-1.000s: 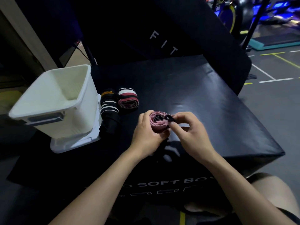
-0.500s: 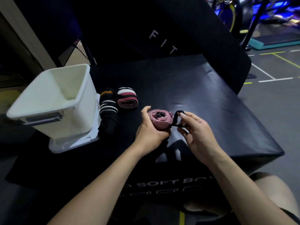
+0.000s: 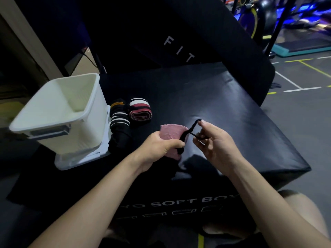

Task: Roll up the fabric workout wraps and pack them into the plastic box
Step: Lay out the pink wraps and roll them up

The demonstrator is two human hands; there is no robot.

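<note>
Left hand gripping the rolled pink wrap just above the black bench; right hand pinching its black loop, stretched up from the roll. Farther left, two striped rolled wraps lying on the bench, touching, just beside the white plastic box.

- I read "YO SOFT BO", cut off, on the front face of the black padded box.
- I read "FIT" on the black upright pad behind.

The right hand has pulled the black loop up and away from the pink roll.
</note>
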